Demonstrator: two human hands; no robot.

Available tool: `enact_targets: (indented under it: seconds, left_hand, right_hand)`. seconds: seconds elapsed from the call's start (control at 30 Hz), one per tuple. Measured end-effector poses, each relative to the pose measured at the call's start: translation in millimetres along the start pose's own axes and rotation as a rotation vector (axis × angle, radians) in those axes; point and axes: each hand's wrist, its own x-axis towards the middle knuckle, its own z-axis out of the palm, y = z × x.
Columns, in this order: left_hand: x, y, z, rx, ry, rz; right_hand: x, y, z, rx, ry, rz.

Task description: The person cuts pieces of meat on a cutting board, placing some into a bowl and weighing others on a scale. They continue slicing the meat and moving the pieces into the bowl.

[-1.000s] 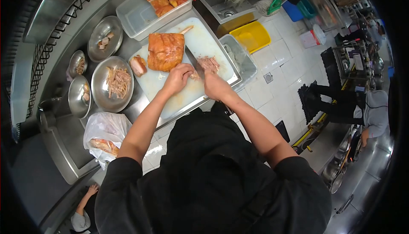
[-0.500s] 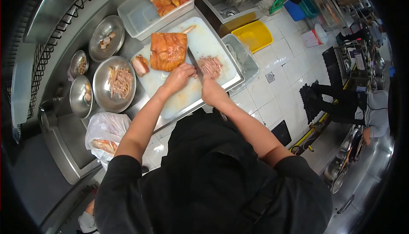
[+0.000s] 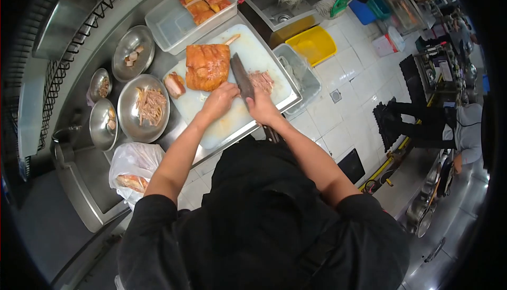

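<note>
R grip on knife, L grip unclear; bowl w/ shreds, tub w/ meat.

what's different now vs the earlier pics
The knife in the right hand has turned: its blade, seen nearly edge-on before, now shows its broad face. A co-worker's arm at lower left is out of view. The left hand, meat slab and chopped meat stayed about where they were.

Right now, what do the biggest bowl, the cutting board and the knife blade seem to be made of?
The biggest bowl looks like polished metal, probably stainless steel, from its grey shine. The cutting board seems white plastic, smooth: I see no wood grain. The knife blade is likely steel; its dull, dark grey surface leaves the metal open.
</note>
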Motion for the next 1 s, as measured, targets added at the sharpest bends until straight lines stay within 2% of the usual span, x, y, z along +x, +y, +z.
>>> enact_targets:
  seconds: [0.07, 0.17, 0.23, 0.3, 0.37, 0.47, 0.6, 0.67, 0.7, 0.8, 0.83, 0.93, 0.97, 1.0]
  left_hand:
    - [-4, 12, 3, -0.023, 0.075, -0.069]
    - [-13, 24, 29, 0.002, 0.213, -0.216]
    - [-13, 31, 51, 0.058, 0.276, -0.292]
    - [-5, 46, 68, 0.185, 0.266, -0.439]
    - [8, 59, 75, 0.166, 0.275, -0.48]
    - [23, 65, 80, 0.172, 0.269, -0.563]
    - [33, 75, 75, 0.182, 0.276, -0.557]
    - [41, 80, 75, 0.219, 0.283, -0.581]
    - [45, 83, 79, 0.23, 0.339, -0.593]
    - [60, 91, 93, 0.253, 0.462, -0.679]
    - [66, 93, 98, 0.254, 0.521, -0.729]
    - [77, 93, 112, 0.213, 0.66, -0.836]
    - [82, 93, 114, 0.203, 0.748, -0.861]
    - [84, 93, 115, 0.219, 0.754, -0.865]
  right_hand:
    - [-14, -5, -31, 0.012, -0.006, 0.134]
    - [-27, 12, -70, -0.156, 0.045, 0.087]
    - [-30, 13, -93, -0.564, -0.041, 0.123]
    - [-33, 25, -87, -0.642, -0.024, 0.045]
    - [-36, 28, -77, -0.754, -0.043, -0.039]
    - [-31, 20, -73, -0.637, -0.159, -0.099]
    - [-18, 38, -89, -0.406, -0.126, -0.11]
    - [-16, 47, -115, 0.116, -0.252, 0.184]
    - [-15, 59, -121, 0.252, -0.303, 0.255]
    - [-16, 84, -115, 0.344, -0.396, 0.287]
    - [-16, 88, -105, 0.346, -0.408, 0.223]
    - [-14, 71, -87, 0.386, -0.573, 0.215]
    - [-14, 68, -81, 0.394, -0.587, 0.205]
    - [-13, 66, -76, 0.367, -0.605, 0.166]
